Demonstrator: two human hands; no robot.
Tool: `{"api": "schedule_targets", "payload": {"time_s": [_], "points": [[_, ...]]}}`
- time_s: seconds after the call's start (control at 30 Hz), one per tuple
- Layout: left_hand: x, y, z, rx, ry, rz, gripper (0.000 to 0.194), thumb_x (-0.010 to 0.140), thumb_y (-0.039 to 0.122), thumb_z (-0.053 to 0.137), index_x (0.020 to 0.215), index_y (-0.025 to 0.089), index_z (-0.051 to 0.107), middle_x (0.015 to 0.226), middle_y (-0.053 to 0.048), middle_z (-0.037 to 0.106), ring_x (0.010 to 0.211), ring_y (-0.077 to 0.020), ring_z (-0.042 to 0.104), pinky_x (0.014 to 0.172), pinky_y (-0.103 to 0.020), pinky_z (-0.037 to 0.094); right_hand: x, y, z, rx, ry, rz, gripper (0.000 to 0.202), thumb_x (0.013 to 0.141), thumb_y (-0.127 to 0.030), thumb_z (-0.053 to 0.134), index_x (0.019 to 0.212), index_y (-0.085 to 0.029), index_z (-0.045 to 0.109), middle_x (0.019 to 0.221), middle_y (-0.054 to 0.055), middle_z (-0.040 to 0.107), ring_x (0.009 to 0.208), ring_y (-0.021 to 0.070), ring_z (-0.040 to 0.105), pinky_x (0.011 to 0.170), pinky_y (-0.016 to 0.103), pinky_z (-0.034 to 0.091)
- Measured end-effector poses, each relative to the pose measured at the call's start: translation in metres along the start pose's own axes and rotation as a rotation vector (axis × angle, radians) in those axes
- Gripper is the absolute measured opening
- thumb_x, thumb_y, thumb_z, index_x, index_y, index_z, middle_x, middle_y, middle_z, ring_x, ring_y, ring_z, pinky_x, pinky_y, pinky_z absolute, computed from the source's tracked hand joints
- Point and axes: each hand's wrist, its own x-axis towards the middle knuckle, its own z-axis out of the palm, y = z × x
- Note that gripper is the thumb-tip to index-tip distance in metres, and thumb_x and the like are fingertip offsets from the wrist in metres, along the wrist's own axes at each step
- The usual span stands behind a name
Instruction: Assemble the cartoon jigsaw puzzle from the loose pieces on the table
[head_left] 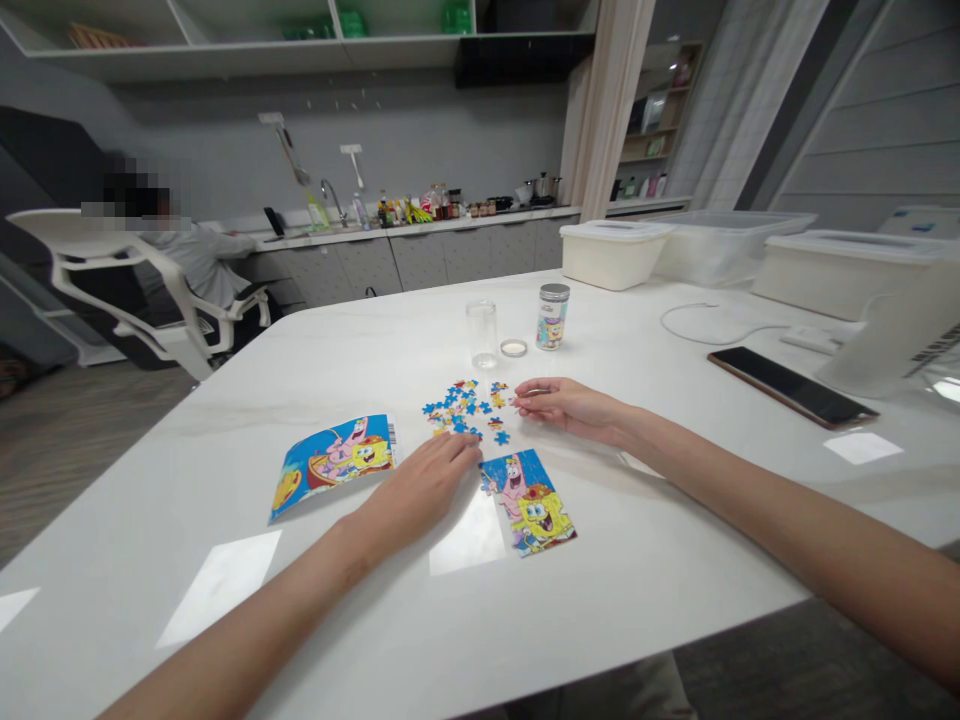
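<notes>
Loose blue, yellow and red puzzle pieces (452, 405) lie in a pile on the white table. My left hand (442, 467) rests palm down at the near edge of the pile, its fingers stretched out over some pieces. To the right of the pile, my right hand (551, 405) has its thumb and fingertips pinched together around a small piece, only partly visible. A joined puzzle section (536, 505) with a pink starfish and a yellow sponge figure lies nearer to me. Left of my left hand is a slightly curled picture sheet (337, 460) with the same characters.
Behind the pile stand a clear jar (482, 335), a metal ring lid (514, 348) and a printed can (553, 318). A phone (791, 385), a white cable (705, 332) and plastic bins (611, 255) are at the right. A person (202, 260) sits at the far left.
</notes>
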Motion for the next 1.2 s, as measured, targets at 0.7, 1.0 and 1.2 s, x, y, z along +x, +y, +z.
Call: {"api": "schedule_targets", "payload": {"time_s": [0.7, 1.0, 1.2], "points": [[-0.0007, -0.0045, 0.0051, 0.023, 0.042, 0.037, 0.03, 0.093, 0.004, 0.035, 0.116, 0.017, 0.05, 0.123, -0.009, 0.056, 0.114, -0.0214, 0.052, 0.097, -0.041, 0.046, 0.0005, 0.0044, 0.0005, -0.128, -0.061, -0.034, 0.012, 0.076, -0.007, 0.069, 0.087, -0.014, 0.068, 0.081, 0.003, 0.064, 0.069, 0.0076, 0.06, 0.064, 0.018, 0.05], [-0.0002, -0.0031, 0.0025, 0.039, 0.023, 0.031, 0.029, 0.092, 0.004, 0.037, 0.115, 0.016, 0.051, 0.123, -0.009, 0.056, 0.113, -0.0216, 0.052, 0.096, -0.04, 0.046, 0.0009, 0.0036, -0.0012, -0.131, -0.045, -0.023, 0.012, 0.075, -0.011, 0.071, 0.086, -0.014, 0.072, 0.085, 0.005, 0.067, 0.072, 0.0089, 0.059, 0.074, 0.022, 0.049], [-0.0004, -0.004, 0.0041, 0.043, 0.021, 0.033, 0.029, 0.092, 0.004, 0.038, 0.116, 0.016, 0.051, 0.123, -0.009, 0.057, 0.113, -0.0215, 0.052, 0.098, -0.04, 0.045, -0.0016, 0.0041, 0.0029, -0.271, -0.006, -0.057, 0.01, 0.073, -0.021, 0.074, 0.077, -0.013, 0.069, 0.072, 0.002, 0.063, 0.063, 0.0084, 0.053, 0.059, 0.022, 0.042]]}}
